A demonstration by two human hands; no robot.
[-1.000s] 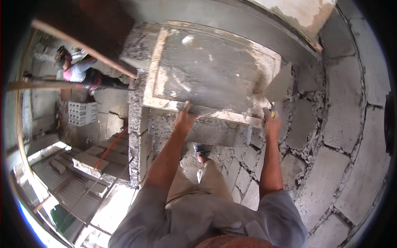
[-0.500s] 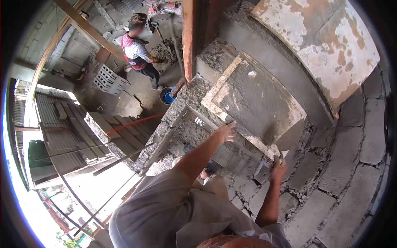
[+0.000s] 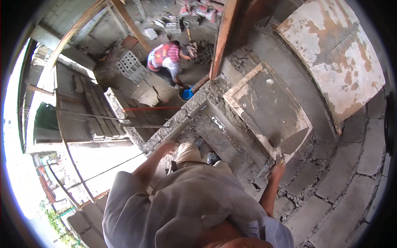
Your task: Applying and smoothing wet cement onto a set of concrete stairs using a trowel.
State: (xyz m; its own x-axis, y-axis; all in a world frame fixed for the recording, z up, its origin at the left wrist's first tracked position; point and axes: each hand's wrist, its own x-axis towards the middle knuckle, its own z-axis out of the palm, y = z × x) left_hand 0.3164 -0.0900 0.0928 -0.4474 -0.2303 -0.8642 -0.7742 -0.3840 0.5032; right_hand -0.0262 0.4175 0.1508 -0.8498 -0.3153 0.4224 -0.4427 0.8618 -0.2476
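Note:
My right hand (image 3: 278,166) is closed around the handle of a trowel. The trowel's broad pointed blade (image 3: 292,141) rests over the near right corner of a shallow board with a raised, cement-caked frame (image 3: 249,130). Wet grey mortar (image 3: 269,105) is spread across the inside of that board. My left hand (image 3: 168,148) is off the board, beside my bent knee and close to the rough concrete ledge. Its fingers are blurred and partly lost against the background, so their pose is unclear.
A co-worker (image 3: 165,60) bends over a blue bucket (image 3: 187,94) beyond the concrete ledge (image 3: 182,113). A wooden post (image 3: 223,39) rises behind the board. At right stand a block wall (image 3: 337,169) and a stained panel (image 3: 337,53). A red bar (image 3: 151,108) crosses the gap at left.
My left hand has let go of the board's front edge and drawn back left to my knee. My right hand stays on the trowel. The co-worker has bent down to the bucket.

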